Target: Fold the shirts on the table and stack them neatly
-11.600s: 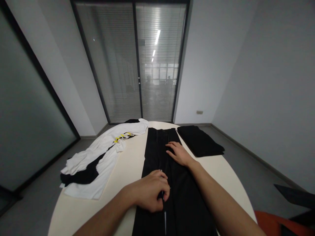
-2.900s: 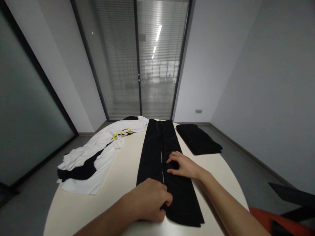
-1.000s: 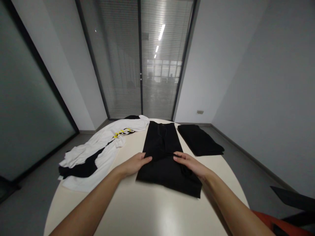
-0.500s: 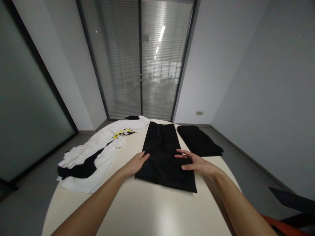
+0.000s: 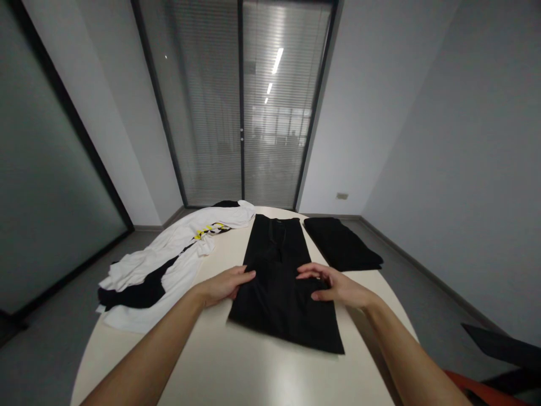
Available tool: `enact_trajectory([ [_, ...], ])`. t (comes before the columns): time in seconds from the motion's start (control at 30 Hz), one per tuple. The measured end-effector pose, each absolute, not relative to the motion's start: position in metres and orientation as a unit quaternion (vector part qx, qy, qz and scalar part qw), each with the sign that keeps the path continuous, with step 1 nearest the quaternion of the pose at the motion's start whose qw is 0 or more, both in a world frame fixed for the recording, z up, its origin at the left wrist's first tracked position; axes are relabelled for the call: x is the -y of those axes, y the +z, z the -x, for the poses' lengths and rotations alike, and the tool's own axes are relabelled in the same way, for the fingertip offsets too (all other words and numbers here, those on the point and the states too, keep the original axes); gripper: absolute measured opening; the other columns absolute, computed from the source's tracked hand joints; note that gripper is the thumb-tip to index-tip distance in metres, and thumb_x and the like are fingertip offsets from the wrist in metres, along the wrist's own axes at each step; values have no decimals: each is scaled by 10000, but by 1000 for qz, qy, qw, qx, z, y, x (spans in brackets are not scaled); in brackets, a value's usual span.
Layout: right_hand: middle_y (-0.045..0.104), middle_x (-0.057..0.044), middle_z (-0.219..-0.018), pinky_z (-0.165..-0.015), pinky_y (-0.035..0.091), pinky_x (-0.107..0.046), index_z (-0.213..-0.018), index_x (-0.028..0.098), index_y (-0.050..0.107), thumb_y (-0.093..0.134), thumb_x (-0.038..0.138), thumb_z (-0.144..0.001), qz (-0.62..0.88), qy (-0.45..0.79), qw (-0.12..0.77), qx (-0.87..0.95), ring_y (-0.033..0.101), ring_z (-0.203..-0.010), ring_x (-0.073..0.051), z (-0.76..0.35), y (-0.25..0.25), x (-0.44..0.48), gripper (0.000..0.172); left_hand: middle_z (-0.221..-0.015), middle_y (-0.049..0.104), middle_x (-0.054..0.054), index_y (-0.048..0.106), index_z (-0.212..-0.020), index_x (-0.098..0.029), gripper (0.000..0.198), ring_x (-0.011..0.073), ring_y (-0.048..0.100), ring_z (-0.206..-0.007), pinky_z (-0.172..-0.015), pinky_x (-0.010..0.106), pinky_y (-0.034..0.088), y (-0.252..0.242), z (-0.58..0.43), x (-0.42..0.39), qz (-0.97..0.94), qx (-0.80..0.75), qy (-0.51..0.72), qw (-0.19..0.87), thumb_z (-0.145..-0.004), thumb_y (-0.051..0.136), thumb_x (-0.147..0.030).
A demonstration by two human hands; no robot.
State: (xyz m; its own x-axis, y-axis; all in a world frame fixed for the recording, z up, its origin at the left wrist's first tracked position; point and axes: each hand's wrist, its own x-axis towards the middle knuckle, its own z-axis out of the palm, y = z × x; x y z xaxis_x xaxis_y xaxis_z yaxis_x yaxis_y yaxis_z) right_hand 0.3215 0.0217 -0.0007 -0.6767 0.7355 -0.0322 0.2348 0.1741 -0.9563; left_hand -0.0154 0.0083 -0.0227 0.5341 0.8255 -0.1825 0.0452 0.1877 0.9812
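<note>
Black trousers (image 5: 279, 304) lie lengthwise down the middle of the white table, waistband at the far end and lower edge nearer me. My left hand (image 5: 228, 283) grips their left edge, thumb on top and fingers curled underneath. On the right part of the cloth rests my right hand (image 5: 332, 285), its fingers bent and spread apart from the thumb, with no cloth visibly pinched. A folded black garment (image 5: 342, 245) lies to the right, beyond my right hand.
White and black clothes (image 5: 147, 254) with a yellow pattern lie heaped along the left side of the round table (image 5: 236, 361). An orange and black chair (image 5: 486, 386) stands at the lower right. Behind the table are a glass partition and walls.
The black trousers have shifted toward me, their lower edge now nearer. My left hand has moved slightly down with the left edge; the fingers of my right hand are more bent.
</note>
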Motion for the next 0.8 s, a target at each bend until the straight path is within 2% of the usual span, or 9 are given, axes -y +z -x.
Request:
enact_trajectory([
  [0.1, 597, -99, -1350, -1075, 410, -446, -1392, 280, 472, 779, 356, -783, 374, 462, 397, 699, 525, -1281, -247, -314, -13, -33, 686, -1294, 669, 104, 649, -1244, -180, 532, 259, 622, -1168, -1074, 388, 416, -18, 9, -14, -563, -372, 425, 602, -880, 623, -567],
  [0.2, 604, -94, -1324, -1098, 386, -466, -1397, 279, 449, 765, 391, -794, 389, 408, 475, 676, 508, -1292, -248, -307, -29, -46, 690, -1407, 594, 97, 601, -1313, -180, 573, 278, 530, -1302, -1148, 399, 336, -25, 4, -23, -602, -398, 457, 519, -865, 649, -534],
  [0.27, 624, -83, -1285, -1122, 361, -476, -1382, 270, 466, 758, 407, -797, 392, 412, 456, 684, 524, -1271, -243, -306, -38, -50, 668, -1393, 601, 99, 579, -1330, -182, 583, 274, 519, -1314, -1155, 405, 325, -35, 4, -28, -631, -411, 436, 493, -839, 689, -476],
  [0.37, 631, -84, -1273, -1120, 374, -482, -1366, 253, 503, 780, 424, -769, 398, 459, 374, 701, 551, -1236, -248, -307, -39, -47, 679, -1281, 660, 103, 581, -1274, -178, 509, 264, 575, -1235, -1097, 404, 383, -43, 7, -31, -648, -412, 404, 496, -824, 695, -388],
  [0.5, 616, -94, -1304, -1047, 457, -452, -1384, 241, 512, 785, 410, -768, 393, 524, 269, 706, 587, -1196, -248, -312, -24, -34, 695, -999, 691, 51, 600, -1040, -180, 313, 240, 632, -989, -878, 347, 472, -33, 18, -23, -678, -412, 300, 529, -773, 688, -318],
  [0.6, 664, -82, -1200, -1002, 488, -442, -1314, 224, 586, 802, 396, -746, 398, 532, 205, 718, 622, -1127, -247, -316, -11, -26, 632, -845, 615, -14, 574, -931, -203, 238, 199, 573, -852, -761, 295, 433, -18, 25, -15, -719, -418, 225, 508, -714, 655, -259],
  [0.7, 672, -76, -1193, -1014, 478, -431, -1230, 220, 651, 826, 374, -715, 387, 519, 188, 739, 610, -1147, -252, -317, -6, -24, 565, -801, 548, -33, 520, -796, -208, 133, 172, 502, -815, -752, 276, 387, -8, 26, -11, -756, -392, 209, 481, -678, 578, -195],
  [0.8, 662, -77, -1238, -1033, 466, -440, -1242, 235, 644, 804, 366, -746, 364, 512, 230, 743, 594, -1185, -258, -315, -8, -25, 537, -782, 517, -35, 459, -776, -211, 125, 161, 478, -783, -737, 269, 376, -6, 22, -12, -737, -380, 276, 487, -707, 564, -211],
])
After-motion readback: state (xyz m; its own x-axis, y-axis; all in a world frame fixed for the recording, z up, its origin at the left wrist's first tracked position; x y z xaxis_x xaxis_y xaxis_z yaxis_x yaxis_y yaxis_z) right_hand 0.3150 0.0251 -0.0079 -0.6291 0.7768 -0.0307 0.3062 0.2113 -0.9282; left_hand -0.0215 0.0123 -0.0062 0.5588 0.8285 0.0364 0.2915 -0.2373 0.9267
